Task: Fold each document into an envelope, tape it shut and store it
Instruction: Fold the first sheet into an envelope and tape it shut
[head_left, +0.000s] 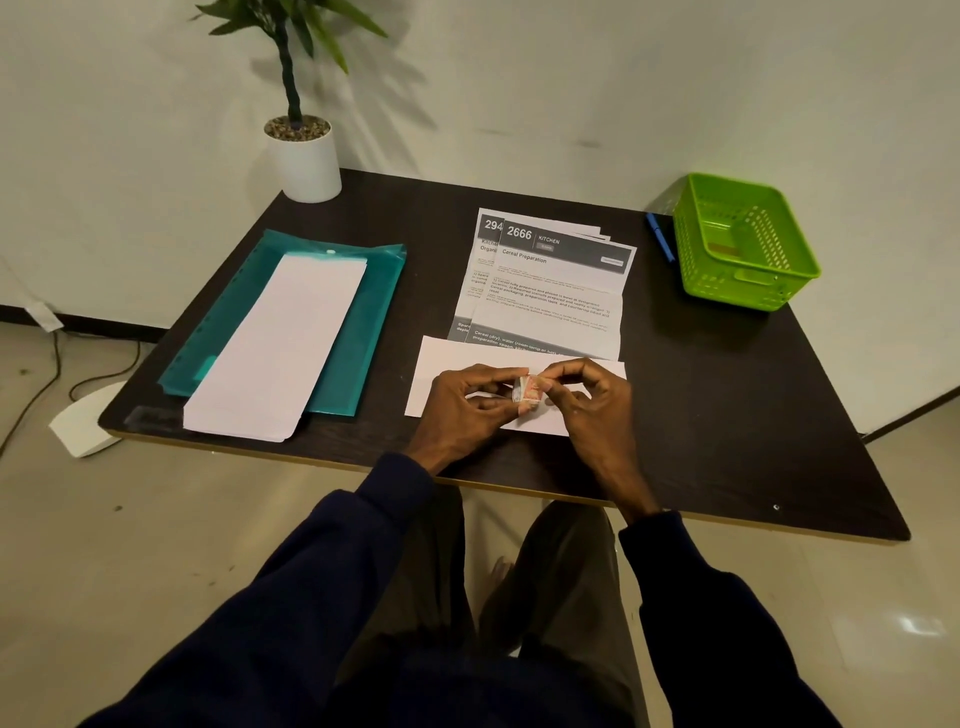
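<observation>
Left hand (467, 402) and right hand (595, 402) both pinch a small tape roll (527, 395) over the envelope (447, 358) (seal not visible); pulled crookedly, the strip could stick to itself.

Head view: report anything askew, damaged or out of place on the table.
Nothing spilled or damaged. Two minor things: the printed documents are fanned unevenly, and the envelope stack sticks out past the teal folder, near the table front edge.
</observation>
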